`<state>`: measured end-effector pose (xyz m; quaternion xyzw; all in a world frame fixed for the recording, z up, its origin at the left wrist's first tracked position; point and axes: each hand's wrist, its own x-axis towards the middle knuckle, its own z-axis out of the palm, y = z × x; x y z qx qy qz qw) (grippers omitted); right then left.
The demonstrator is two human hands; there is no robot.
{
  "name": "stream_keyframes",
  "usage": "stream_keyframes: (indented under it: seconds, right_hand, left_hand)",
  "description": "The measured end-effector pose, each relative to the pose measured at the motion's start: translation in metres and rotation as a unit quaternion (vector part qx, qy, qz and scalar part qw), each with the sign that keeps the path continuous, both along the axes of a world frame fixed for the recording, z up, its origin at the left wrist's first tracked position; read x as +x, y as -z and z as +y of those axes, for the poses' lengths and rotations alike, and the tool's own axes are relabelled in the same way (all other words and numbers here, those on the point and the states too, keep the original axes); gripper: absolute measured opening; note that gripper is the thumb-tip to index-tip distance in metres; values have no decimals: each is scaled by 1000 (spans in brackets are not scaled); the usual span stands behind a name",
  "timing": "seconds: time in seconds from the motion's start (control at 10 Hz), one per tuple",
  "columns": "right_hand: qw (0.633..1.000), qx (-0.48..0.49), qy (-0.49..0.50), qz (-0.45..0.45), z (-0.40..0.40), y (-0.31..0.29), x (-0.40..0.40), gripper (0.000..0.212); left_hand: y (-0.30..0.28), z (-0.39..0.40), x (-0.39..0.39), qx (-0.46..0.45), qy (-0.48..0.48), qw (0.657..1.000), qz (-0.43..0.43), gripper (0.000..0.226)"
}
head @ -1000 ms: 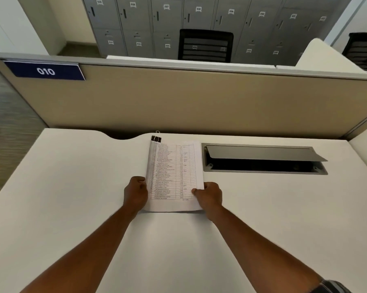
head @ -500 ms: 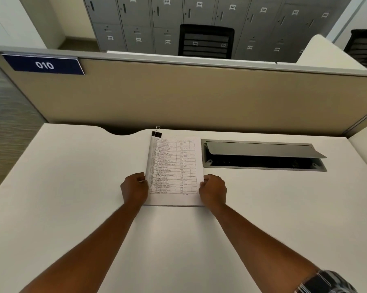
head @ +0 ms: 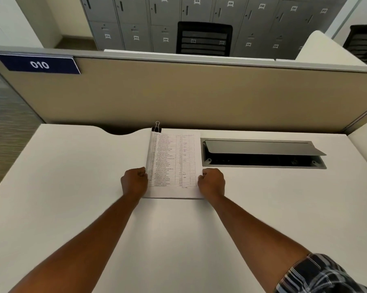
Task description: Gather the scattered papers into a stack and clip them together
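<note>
A stack of white papers (head: pixel 173 161) with a printed table on the top sheet lies flat on the white desk (head: pixel 62 187), near its far edge. A black binder clip (head: pixel 156 128) with silver wire handles grips the stack's far left corner. My left hand (head: pixel 134 182) is curled at the stack's left edge, near the bottom. My right hand (head: pixel 211 182) is curled at the right edge, opposite it. Both hands pinch the edges of the stack between fingers and thumb.
An open cable tray (head: pixel 262 154) with a raised grey lid is set into the desk just right of the papers. A beige partition (head: pixel 199 96) with a blue "010" sign (head: pixel 39 64) closes the far side. Grey lockers and black chairs stand beyond.
The stack and both hands have slid a little away from me towards the partition. My right hand has shifted from the bottom corner to the right edge.
</note>
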<state>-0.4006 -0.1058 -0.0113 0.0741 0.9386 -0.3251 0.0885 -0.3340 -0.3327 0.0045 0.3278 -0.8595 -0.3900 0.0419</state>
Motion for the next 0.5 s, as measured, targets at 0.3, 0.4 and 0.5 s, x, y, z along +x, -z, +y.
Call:
stream_keyframes:
  seconds: [0.3,0.4,0.5]
  right_hand:
    - [998,17,-37,-48,4,-8,4,12]
    - [996,15,-66,-56,12,-13,13,23]
    - [992,24,-84,-89,20,-25,25,70]
  left_hand:
    - [-5,10,5,54,33,997,-35,27]
    - [-15,19,19,76,70,993,-53,66]
    - [-11,25,30,19,165,984,-66,78]
